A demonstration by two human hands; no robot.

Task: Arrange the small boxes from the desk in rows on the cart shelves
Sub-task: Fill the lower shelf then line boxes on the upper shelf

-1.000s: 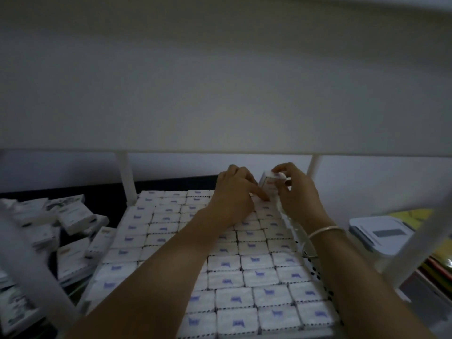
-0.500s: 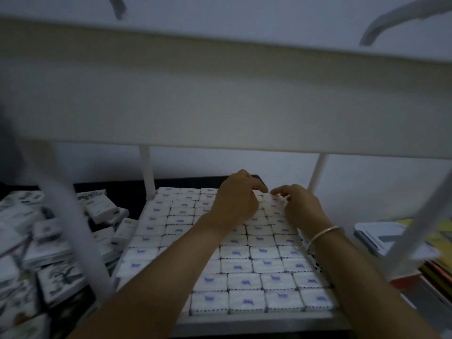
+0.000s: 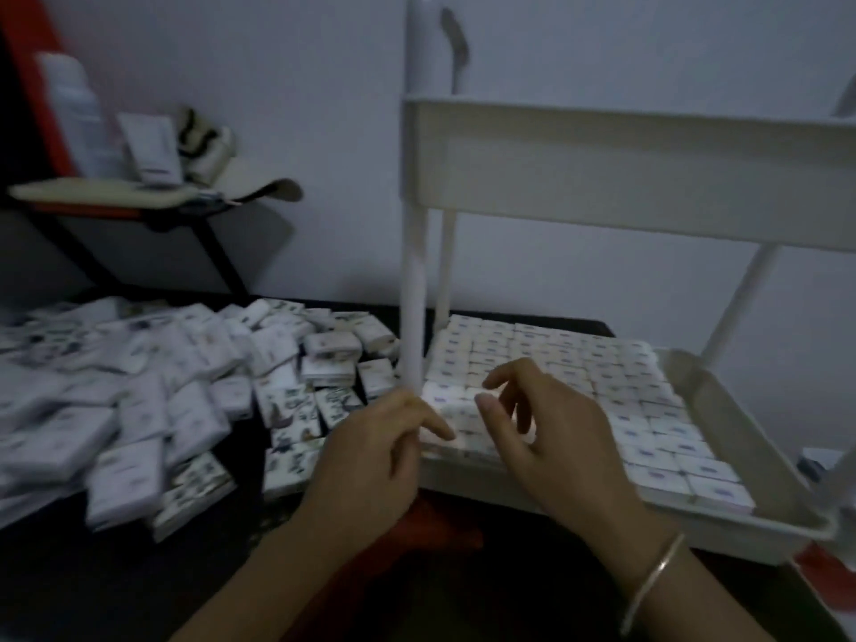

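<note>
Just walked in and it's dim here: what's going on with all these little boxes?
A person is filling a white cart. Its lower shelf holds small boxes in tidy rows; a loose pile waits on the desk to its left. The left hand and right hand hover empty by the shelf's front edge, fingers loosely curled.

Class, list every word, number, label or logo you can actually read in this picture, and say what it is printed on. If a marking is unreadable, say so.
No text here can be read.
On the boxes in rows on the cart shelf: a small purple mark on each top, too blurred to read.
On the loose boxes at left: dark printed pictures, blurred, unreadable.
On the white packet at upper left: a dark line, too small to read.
</note>
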